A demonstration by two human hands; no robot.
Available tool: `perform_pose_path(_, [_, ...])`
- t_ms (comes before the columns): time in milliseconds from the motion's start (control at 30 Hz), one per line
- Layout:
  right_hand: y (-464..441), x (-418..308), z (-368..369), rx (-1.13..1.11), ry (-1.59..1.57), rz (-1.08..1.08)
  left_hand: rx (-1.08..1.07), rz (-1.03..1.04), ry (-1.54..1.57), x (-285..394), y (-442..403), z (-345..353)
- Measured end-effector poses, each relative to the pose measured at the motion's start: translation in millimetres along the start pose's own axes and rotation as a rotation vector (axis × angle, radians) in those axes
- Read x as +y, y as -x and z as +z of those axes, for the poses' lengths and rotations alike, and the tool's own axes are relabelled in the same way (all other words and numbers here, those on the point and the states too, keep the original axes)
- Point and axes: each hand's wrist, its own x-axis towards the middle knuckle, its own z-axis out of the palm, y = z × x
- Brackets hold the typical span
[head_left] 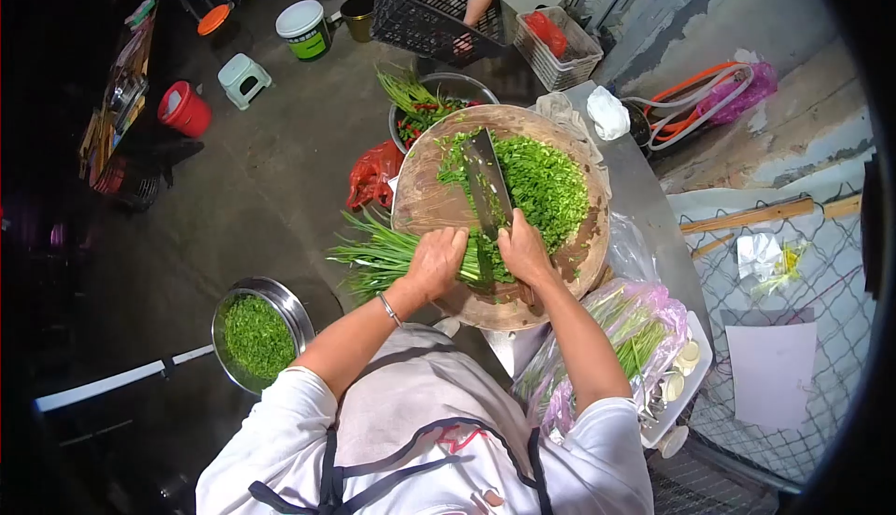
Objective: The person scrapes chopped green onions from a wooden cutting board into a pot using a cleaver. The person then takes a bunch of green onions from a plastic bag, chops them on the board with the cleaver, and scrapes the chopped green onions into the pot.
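Note:
On a round wooden chopping board (425, 188), my left hand (439, 261) presses down on a bunch of long green stalks (373, 252) whose ends stick out past the board's left edge. My right hand (523, 249) is closed on a broad cleaver (487, 179), whose dark blade points away from me, beside my left fingers. Chopped greens (546, 188) are heaped to the right of the blade, with some bits on its left. The cut ends under the blade are partly hidden by my hands.
A bowl of chopped greens (257, 336) is at the lower left. Beyond the board are a basin (476, 89) of vegetables and another person's hands on a black crate (425, 11). Bagged stalks (644, 342) lie at the right. A red bucket (187, 112) and stool (245, 76) stand farther left.

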Motion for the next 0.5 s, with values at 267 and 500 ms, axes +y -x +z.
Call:
perform_pose_path(267, [45.4,-58.8,-53.5,0.053,-0.006,0.011,-0.012,-0.092,-0.119,-74.4,-13.1,-33.2])
perform_pose_path(500, [102.9,-77.7,-9.4,-0.080,0.201,0.223,-0.071,-0.026,-0.191,-71.0,1.1,-20.0])
